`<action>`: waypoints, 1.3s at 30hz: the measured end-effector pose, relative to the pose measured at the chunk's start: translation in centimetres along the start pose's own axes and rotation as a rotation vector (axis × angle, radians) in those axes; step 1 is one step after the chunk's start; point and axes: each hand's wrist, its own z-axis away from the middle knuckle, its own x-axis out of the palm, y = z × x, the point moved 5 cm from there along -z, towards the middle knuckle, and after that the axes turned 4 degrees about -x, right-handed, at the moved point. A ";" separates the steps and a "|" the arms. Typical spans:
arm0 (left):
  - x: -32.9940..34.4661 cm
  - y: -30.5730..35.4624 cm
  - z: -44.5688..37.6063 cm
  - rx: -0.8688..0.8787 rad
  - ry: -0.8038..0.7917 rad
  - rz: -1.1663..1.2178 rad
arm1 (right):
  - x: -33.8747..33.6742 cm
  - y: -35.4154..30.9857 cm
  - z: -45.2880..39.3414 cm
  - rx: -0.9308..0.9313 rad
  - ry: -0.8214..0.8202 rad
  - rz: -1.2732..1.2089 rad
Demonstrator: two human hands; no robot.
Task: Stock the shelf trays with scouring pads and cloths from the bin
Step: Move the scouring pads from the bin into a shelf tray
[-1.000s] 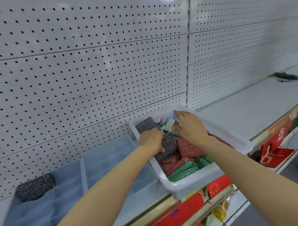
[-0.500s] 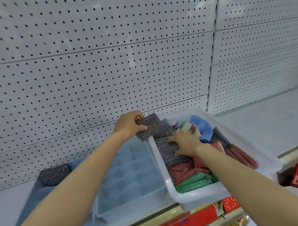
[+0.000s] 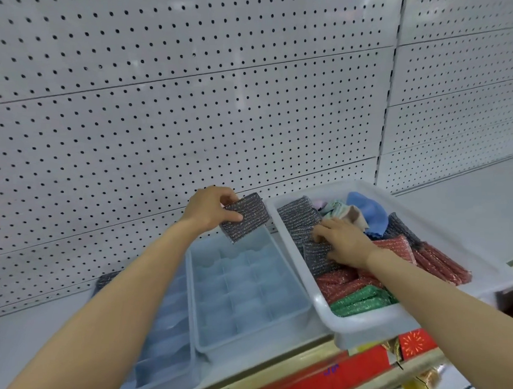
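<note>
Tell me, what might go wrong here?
The bin sticks out past the shelf edge, so the right hand pressing on the pads inside might tip it. The left hand holds the grey pad only by one end, so it could drop outside the tray.

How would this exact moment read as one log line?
left hand: holds grey scouring pad above divided tray | right hand: on grey pads in white bin | pad not yet placed

Since 0.5 s ago, the left hand (image 3: pixel 212 209) carries its grey scouring pad (image 3: pixel 246 217) clear of the bin (image 3: pixel 372 326), above the tray (image 3: pixel 250 338).
</note>
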 end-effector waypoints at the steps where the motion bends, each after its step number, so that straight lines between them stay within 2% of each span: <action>1: -0.3 -0.3 0.1 0.000 -0.001 -0.009 | -0.3 0.4 0.2 0.062 -0.001 -0.090; 3: -1.2 -1.2 0.4 -0.011 -0.002 -0.014 | -1.2 1.0 0.5 0.180 0.028 -0.244; 6: -3.7 -3.0 1.1 -0.025 0.000 -0.022 | -3.8 1.2 0.3 0.306 0.195 -0.435; 9: -6.8 -5.9 2.0 -0.060 0.015 -0.054 | -7.1 -0.2 -0.7 0.327 0.334 -0.529; 11: -8.8 -8.5 2.8 -0.096 0.023 -0.068 | -8.5 -2.2 -2.2 0.295 0.364 -0.564; 17: -11.2 -17.3 5.8 -0.217 -0.024 -0.198 | -7.8 -13.0 -8.1 0.103 0.320 -0.636; 21: -10.5 -22.1 7.1 -0.294 -0.067 -0.355 | -4.8 -20.3 -11.6 0.022 0.237 -0.743; 25: -8.7 -25.2 7.7 -0.292 -0.088 -0.424 | -1.6 -25.2 -14.0 -0.052 0.186 -0.806; 31: -6.9 -26.3 7.1 -0.214 -0.037 -0.536 | 1.9 -27.4 -15.8 0.004 0.185 -0.821; 39: -5.2 -26.4 6.7 -0.103 -0.138 -0.867 | 5.0 -27.2 -16.2 0.108 0.155 -0.794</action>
